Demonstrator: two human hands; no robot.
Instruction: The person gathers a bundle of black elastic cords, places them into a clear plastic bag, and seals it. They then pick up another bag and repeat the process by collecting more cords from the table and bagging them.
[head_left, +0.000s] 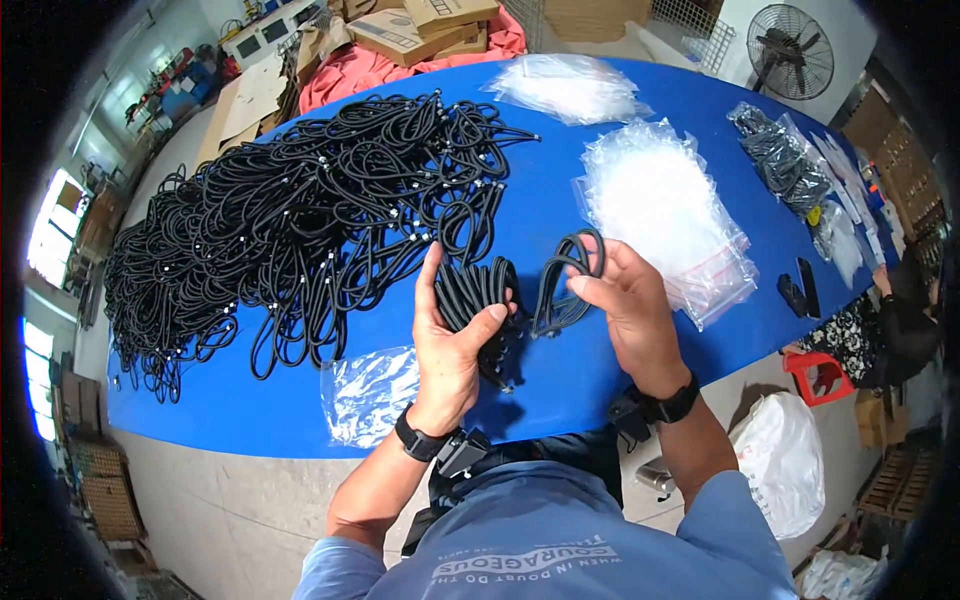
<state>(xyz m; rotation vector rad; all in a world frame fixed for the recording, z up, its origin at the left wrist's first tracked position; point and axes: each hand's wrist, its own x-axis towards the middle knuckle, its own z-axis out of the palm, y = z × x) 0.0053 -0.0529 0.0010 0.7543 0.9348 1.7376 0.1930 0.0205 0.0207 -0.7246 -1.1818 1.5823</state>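
Observation:
My left hand is closed round a thick bunch of black elastic cord loops, its thumb across the front. Cord ends with small light tips hang below that bunch. Just to the right, my right hand pinches a smaller set of black cord loops between thumb and fingers. The two bunches are side by side over the table's near edge. A large tangled pile of black cord loops with small whitish ends covers the table's left half. Next to my left wrist lies a flat clear plastic bag.
The blue table bears a stack of clear bags, a second stack at the back and bagged black cords at right. A fan stands beyond. Another person sits at the right end near a red stool.

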